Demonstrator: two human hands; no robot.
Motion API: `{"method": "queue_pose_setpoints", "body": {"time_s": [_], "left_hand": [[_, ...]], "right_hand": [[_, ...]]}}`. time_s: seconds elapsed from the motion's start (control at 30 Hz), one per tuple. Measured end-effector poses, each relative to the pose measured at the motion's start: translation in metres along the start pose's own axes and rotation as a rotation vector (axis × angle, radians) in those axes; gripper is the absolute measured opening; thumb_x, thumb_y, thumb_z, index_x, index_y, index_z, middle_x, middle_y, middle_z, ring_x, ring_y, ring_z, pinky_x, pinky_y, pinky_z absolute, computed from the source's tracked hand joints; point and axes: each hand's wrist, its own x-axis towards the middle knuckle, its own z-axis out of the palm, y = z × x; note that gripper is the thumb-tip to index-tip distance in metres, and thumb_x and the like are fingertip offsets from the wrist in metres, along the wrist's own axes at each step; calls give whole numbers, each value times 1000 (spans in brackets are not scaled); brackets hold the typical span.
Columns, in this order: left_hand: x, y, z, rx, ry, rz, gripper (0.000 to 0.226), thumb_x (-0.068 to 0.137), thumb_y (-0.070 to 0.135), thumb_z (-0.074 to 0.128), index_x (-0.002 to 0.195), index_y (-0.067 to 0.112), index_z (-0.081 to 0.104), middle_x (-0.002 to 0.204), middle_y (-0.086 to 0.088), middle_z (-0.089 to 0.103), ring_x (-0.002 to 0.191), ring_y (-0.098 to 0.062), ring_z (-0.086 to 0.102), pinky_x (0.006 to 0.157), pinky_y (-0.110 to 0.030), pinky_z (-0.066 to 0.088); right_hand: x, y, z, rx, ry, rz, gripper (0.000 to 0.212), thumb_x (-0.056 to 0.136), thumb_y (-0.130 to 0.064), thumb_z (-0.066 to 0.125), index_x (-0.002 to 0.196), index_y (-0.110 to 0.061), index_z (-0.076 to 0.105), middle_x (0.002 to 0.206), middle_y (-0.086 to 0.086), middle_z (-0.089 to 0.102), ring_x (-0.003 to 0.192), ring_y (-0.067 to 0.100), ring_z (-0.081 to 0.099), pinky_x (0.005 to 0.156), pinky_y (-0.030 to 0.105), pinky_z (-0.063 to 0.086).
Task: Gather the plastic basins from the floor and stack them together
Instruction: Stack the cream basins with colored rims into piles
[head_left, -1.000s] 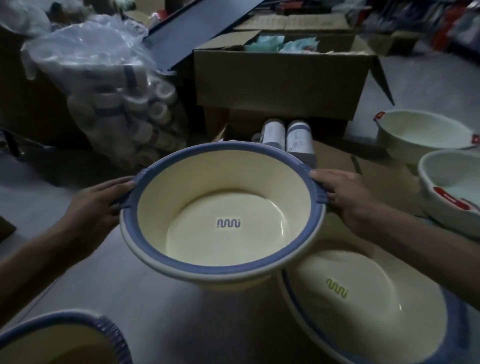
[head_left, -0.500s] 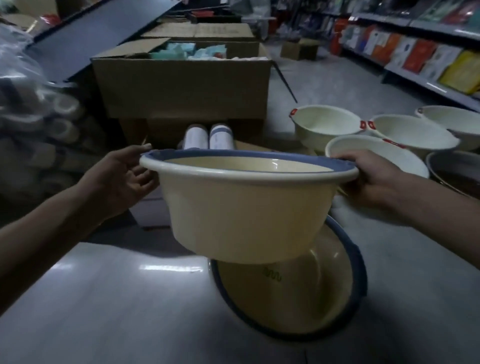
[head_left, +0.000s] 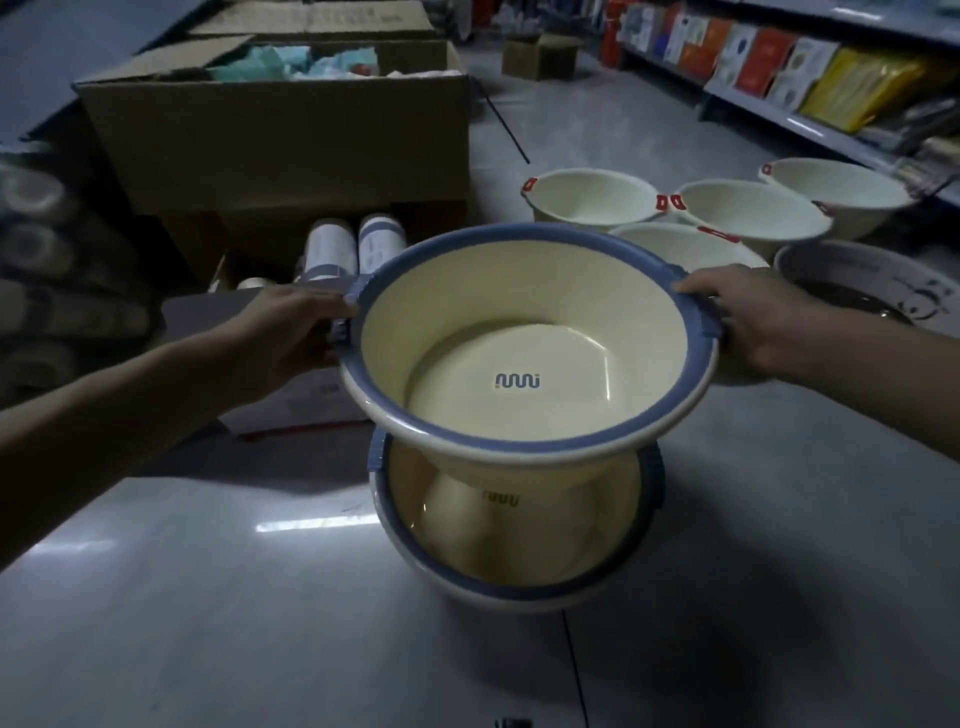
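Two hands, the left hand at nine o'clock and the right hand at three, grip opposite handles of the blue-rimmed basin, holding it level directly over a matching basin on the floor, seemingly to nest it, while white basins wait at one o'clock.

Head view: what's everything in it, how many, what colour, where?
held basin: one, cream, blue rim, above floor basin.
floor basin: one, cream, blue rim, centre floor.
red-tab basins: four, white, floor, back right.
dark basin: one, patterned, far right.
big box: one, brown, back left.
small box: one, brown, far back.
canisters: two, white, before big box.
shelf: one, colourful packs, top right.
left hand: one, gripping held basin's left handle.
right hand: one, gripping its right handle.
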Motion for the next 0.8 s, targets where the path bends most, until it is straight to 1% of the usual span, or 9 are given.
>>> {"method": "queue_pose_setpoints", "body": {"time_s": [0.07, 0.13, 0.2, 0.27, 0.33, 0.43, 0.6, 0.73, 0.8], "left_hand": [[1, -4, 0, 34, -4, -23, 36, 97, 14, 62, 132, 3, 63, 130, -21, 65, 88, -18, 67, 67, -28, 57], [-2, -6, 3, 61, 10, -30, 23, 97, 11, 61, 118, 8, 71, 125, -21, 68, 93, -23, 67, 75, -33, 57], [-9, -8, 9, 104, 16, -27, 15, 97, 9, 62, 105, 16, 72, 116, -17, 71, 98, -24, 68, 80, -34, 58], [-15, -14, 14, 143, 36, -47, 19, 97, 8, 63, 112, 16, 70, 111, -12, 71, 96, -23, 68, 76, -32, 58], [-22, -24, 17, 173, 36, -84, 25, 95, 7, 65, 120, 12, 70, 107, -11, 72, 92, -23, 69, 71, -31, 59], [-29, -45, 20, 200, 35, -124, 19, 93, 9, 68, 108, 20, 73, 106, -11, 73, 90, -23, 70, 71, -31, 61], [-39, -76, 31, 235, -23, -152, 28, 95, 8, 65, 123, 13, 67, 107, -7, 70, 95, -21, 68, 70, -27, 57], [-44, -86, 39, 181, 3, -184, 10, 94, 3, 65, 97, 13, 68, 106, -11, 69, 99, -23, 67, 78, -30, 57], [-49, -90, 42, 163, 24, -198, 16, 94, 1, 63, 88, 16, 66, 101, -9, 68, 98, -23, 65, 77, -28, 54]], "right_hand": [[-9, 5, 0, -92, 9, -41, 44, 75, -19, 76, 116, -5, 67, 108, 16, 73, 100, 32, 71, 79, 39, 59], [-13, 13, -2, -136, 20, -60, 36, 84, -12, 72, 118, -6, 66, 109, 16, 71, 102, 32, 69, 67, 35, 56], [-15, 24, -2, -173, -2, -54, 38, 85, -8, 71, 123, -8, 64, 112, 16, 69, 101, 32, 69, 59, 33, 55], [-16, 38, -1, -208, -34, -26, 45, 85, -6, 72, 128, -10, 61, 116, 15, 67, 100, 30, 69, 56, 32, 56], [-18, 53, 2, -256, -58, 8, 40, 87, -4, 71, 125, -10, 62, 115, 14, 67, 99, 29, 68, 58, 34, 57], [-21, 76, 4, -349, -62, 42, 22, 89, -4, 69, 111, -5, 66, 106, 16, 68, 92, 29, 68, 62, 36, 56], [-22, 116, 16, -446, -35, 43, 20, 89, -3, 69, 109, -3, 65, 103, 18, 69, 88, 32, 69, 60, 37, 58], [-21, 129, 31, -531, 68, 23, 19, 87, -5, 69, 106, -3, 66, 102, 18, 68, 90, 34, 68, 77, 45, 61], [-24, 130, 37, -557, 116, 12, 21, 85, -8, 70, 106, -4, 66, 101, 16, 68, 91, 33, 67, 84, 46, 59]]}}
